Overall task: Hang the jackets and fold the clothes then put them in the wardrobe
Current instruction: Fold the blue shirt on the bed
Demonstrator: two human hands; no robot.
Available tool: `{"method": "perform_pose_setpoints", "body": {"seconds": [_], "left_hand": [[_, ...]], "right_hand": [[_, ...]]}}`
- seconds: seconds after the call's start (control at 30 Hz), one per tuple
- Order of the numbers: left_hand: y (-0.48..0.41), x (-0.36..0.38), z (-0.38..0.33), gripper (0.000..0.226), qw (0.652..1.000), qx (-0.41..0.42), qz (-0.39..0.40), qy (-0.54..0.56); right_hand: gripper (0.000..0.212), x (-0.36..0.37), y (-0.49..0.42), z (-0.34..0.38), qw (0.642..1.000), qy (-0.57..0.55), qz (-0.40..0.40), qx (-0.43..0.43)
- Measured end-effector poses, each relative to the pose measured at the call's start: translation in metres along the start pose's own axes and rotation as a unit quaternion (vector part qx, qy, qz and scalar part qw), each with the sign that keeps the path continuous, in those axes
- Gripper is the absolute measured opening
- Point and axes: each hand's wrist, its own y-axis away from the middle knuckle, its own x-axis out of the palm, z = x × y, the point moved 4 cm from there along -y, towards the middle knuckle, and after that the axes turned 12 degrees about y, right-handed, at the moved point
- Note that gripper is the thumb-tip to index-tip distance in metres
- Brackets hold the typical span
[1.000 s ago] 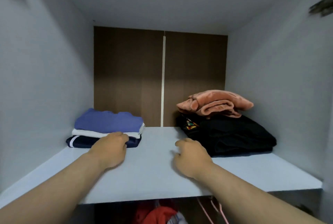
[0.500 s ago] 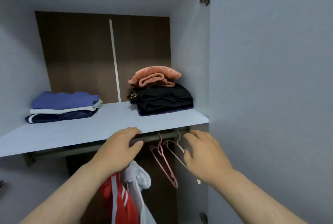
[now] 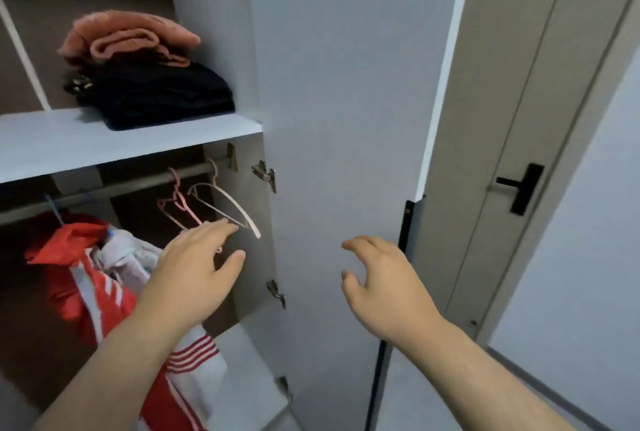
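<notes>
The wardrobe shelf (image 3: 131,139) carries a folded black garment (image 3: 162,98) with a folded pink one (image 3: 128,37) on top. Under the shelf runs the hanging rail (image 3: 145,181). A red and white jacket (image 3: 93,278) hangs from it at the left. A pink hanger (image 3: 176,205) and a white hanger (image 3: 228,202) hang bare at the rail's right end. My left hand (image 3: 197,267) is open, its fingertips just below the white hanger. My right hand (image 3: 377,278) is open with loosely bent fingers, in front of the wardrobe door (image 3: 339,118), holding nothing.
The wardrobe door stands open to the right, with metal hinges (image 3: 265,176) on its inner edge. Behind it is a beige room door with a black handle (image 3: 523,189). A pale wall (image 3: 588,257) fills the far right.
The view has swung right and down from the shelf to the door. Both hands came off the shelf and dropped: the left now sits by the hangers, the right before the door.
</notes>
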Motion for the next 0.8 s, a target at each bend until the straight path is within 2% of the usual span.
{"method": "perform_pose_setpoints", "body": {"seconds": [0.23, 0.4, 0.5, 0.63, 0.8], "left_hand": [[0.045, 0.092, -0.07, 0.041, 0.986, 0.059, 0.121, 0.103], [0.072, 0.149, -0.139, 0.043, 0.958, 0.106, 0.215, 0.156], [0.083, 0.179, -0.194, 0.04, 0.943, 0.126, 0.252, 0.178], [0.112, 0.223, -0.282, 0.04, 0.916, 0.194, 0.297, 0.186], [0.174, 0.278, -0.394, 0.039, 0.873, 0.259, 0.357, 0.206]], "right_hand": [[0.045, -0.026, 0.116, -0.076, 0.983, 0.102, 0.026, 0.153], [0.045, -0.067, 0.213, -0.144, 0.949, 0.093, 0.001, 0.3], [0.048, -0.099, 0.272, -0.179, 0.926, 0.093, -0.025, 0.365], [0.047, -0.139, 0.347, -0.22, 0.892, 0.111, -0.058, 0.433], [0.043, -0.175, 0.451, -0.272, 0.849, 0.073, -0.063, 0.52]]}}
